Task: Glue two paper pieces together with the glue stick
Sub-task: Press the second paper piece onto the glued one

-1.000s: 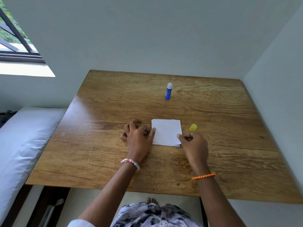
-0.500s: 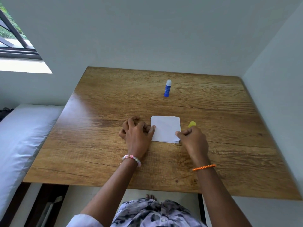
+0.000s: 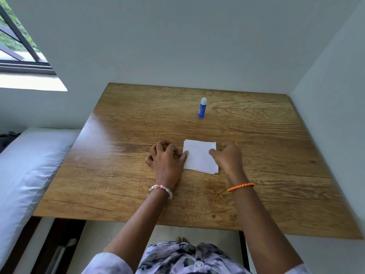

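The glue stick (image 3: pixel 202 107) stands upright on the wooden table (image 3: pixel 276 155), well beyond the papers, white end up, blue body down; its label is too small to read. The white paper pieces (image 3: pixel 199 156) lie flat and stacked, edges slightly offset at the near right corner; no writing shows on them. The left hand (image 3: pixel 166 159) rests beside their left edge, fingers curled, thumb tip touching the paper; the right hand (image 3: pixel 227 157) has its thumb on the sheet's right side, its other fingers curled and hidden, so I cannot tell whether they hold anything.
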